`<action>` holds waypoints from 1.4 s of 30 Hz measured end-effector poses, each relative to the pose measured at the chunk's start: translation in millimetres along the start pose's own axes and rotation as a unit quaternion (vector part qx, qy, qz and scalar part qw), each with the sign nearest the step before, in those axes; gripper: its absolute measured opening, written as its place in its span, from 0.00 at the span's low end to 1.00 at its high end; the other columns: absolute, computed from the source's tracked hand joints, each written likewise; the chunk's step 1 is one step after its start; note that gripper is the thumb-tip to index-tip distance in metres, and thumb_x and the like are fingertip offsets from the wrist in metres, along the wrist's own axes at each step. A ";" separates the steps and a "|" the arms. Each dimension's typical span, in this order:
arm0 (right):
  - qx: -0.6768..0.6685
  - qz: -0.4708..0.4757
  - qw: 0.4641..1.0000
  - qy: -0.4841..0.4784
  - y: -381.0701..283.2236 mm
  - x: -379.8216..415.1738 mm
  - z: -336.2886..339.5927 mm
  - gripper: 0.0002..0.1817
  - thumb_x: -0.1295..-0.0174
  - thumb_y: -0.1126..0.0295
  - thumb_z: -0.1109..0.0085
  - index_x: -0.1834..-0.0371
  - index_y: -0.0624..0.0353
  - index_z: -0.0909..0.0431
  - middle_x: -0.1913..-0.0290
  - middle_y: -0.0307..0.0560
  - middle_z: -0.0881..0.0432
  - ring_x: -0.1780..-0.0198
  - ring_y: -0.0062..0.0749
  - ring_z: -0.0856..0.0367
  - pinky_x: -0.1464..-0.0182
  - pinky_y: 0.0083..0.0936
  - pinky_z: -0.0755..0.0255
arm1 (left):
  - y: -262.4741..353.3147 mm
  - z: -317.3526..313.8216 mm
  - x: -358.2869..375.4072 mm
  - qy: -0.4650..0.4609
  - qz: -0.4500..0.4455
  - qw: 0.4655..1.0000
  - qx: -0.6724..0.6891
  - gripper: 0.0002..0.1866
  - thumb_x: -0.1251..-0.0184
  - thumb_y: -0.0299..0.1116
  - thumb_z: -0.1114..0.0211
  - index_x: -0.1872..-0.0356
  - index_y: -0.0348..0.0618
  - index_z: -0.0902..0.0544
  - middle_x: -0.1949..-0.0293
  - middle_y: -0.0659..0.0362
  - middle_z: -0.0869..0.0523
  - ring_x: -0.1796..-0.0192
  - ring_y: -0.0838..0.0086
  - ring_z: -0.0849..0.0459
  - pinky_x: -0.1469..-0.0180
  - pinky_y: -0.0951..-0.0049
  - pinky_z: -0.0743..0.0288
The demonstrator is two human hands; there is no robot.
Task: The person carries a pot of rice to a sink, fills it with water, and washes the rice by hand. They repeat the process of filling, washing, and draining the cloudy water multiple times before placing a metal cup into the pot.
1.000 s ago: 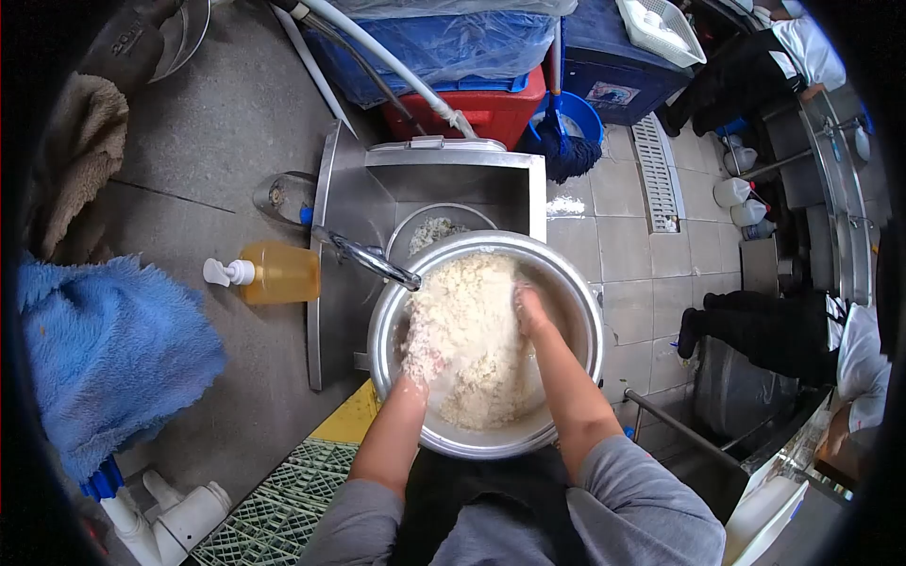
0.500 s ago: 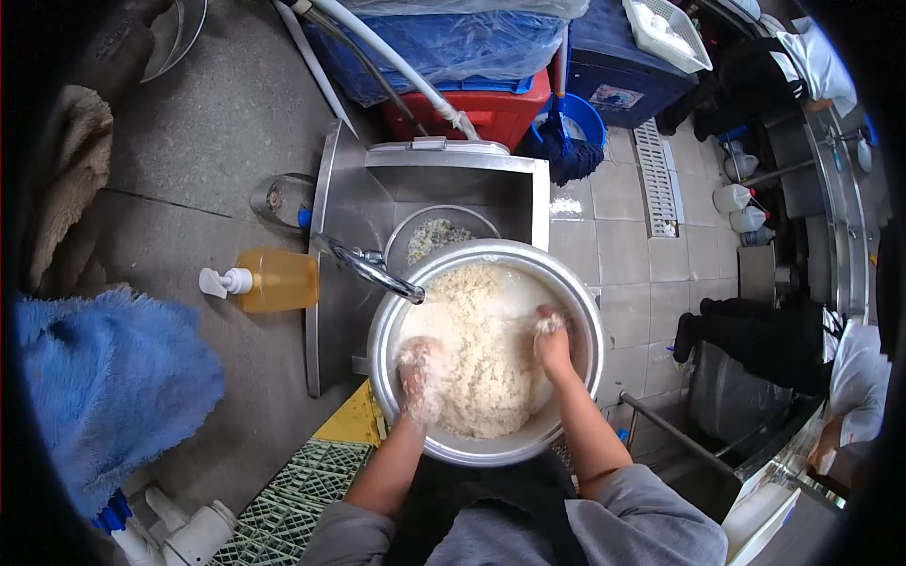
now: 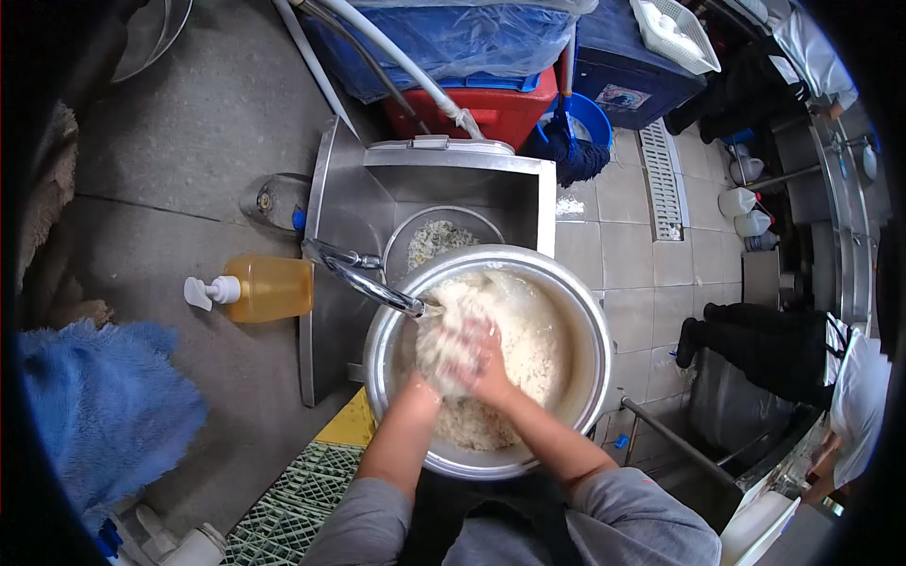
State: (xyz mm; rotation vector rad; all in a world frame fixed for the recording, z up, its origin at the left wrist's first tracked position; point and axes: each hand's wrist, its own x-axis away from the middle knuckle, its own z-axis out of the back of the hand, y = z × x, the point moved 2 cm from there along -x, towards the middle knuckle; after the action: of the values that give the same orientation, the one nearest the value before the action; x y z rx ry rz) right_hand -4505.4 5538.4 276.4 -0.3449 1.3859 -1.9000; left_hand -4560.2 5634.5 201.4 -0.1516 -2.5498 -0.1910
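Observation:
A large round metal pot [image 3: 596, 311] holds white rice [image 3: 533, 363] with cloudy water around it. My left hand [image 3: 436, 363] and my right hand [image 3: 486, 366] are together on the pot's left side, smeared by motion. A mass of wet rice is gathered between and above them. My right hand's fingers curl over the rice, and grains cover most of my left hand. The curved metal faucet [image 3: 363, 281] ends right beside the gathered rice, over the pot's rim.
Behind the pot, a metal sink [image 3: 462, 193] holds a strainer [image 3: 493, 226] with food scraps. A soap pump bottle [image 3: 269, 288] and blue cloth [image 3: 113, 415] lie left. A mop [image 3: 578, 160] stands in a blue bucket [image 3: 596, 118]. Two people [image 3: 769, 344] are at the right.
My hands were apart on either side of the rice. Now they have come together at the pot's left, with rice gathered up between them near the faucet.

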 end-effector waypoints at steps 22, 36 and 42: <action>0.100 0.036 0.992 -0.066 -17.5 -20.0 -6.8 0.28 0.35 0.55 0.67 0.33 0.54 0.41 0.33 0.56 0.41 0.30 0.53 0.49 0.31 0.47 0.60 | 4.3 -90.3 36.4 -0.031 -0.235 0.962 -0.138 0.27 0.29 0.42 0.60 0.32 0.42 0.44 0.32 0.54 0.40 0.32 0.68 0.41 0.30 0.67 0.51; -0.131 -0.618 0.773 -0.066 12.2 28.8 70.7 0.39 0.41 0.56 0.43 0.30 0.60 0.49 0.43 0.53 0.26 0.43 0.40 0.27 0.45 0.34 0.32 | -38.5 22.1 42.9 0.321 -0.047 0.867 -0.379 0.38 0.45 0.36 0.30 0.35 0.38 0.40 0.43 0.50 0.27 0.43 0.68 0.27 0.43 0.69 0.32; -0.172 -0.479 0.857 -0.080 10.4 -1.5 42.9 0.25 0.46 0.74 0.37 0.45 0.69 0.32 0.57 0.53 0.20 0.58 0.30 0.21 0.59 0.24 0.27 | -40.2 47.1 -10.3 0.267 -0.054 0.840 -0.469 0.25 0.38 0.42 0.37 0.42 0.43 0.28 0.48 0.59 0.22 0.49 0.74 0.23 0.49 0.71 0.28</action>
State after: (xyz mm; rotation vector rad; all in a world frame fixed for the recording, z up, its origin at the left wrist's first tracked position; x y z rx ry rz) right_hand -4474.2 5508.0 283.6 -1.5808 1.5771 -2.2530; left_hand -4583.0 5602.3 152.6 -0.2724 -1.7055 -1.3220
